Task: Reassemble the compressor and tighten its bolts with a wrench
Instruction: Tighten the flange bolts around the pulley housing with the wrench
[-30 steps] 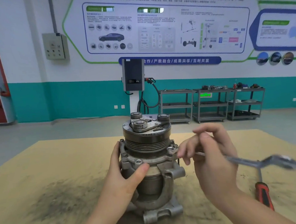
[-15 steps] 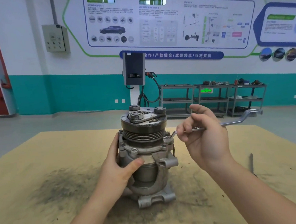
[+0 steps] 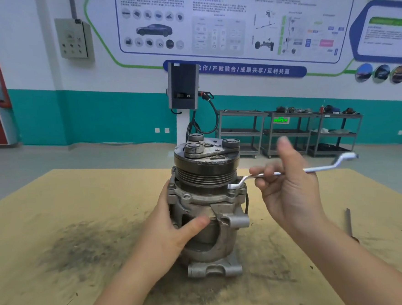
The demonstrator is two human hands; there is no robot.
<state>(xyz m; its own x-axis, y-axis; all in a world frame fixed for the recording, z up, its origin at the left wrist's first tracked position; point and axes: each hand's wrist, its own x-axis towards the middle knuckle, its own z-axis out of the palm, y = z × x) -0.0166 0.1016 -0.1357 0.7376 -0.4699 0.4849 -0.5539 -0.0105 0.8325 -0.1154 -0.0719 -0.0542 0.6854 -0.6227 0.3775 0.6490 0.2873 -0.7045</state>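
Tan grimy table [image 3: 58,233]; teal-banded wall [image 3: 97,116]; left hand [image 3: 169,228] grips compressor [image 3: 208,199], right hand [image 3: 290,189] pinches wrench [image 3: 325,168].

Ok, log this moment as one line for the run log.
step: tightening flange bolt | left hand: grips compressor body, upright on table | right hand: holds wrench, ring end at right-side bolt
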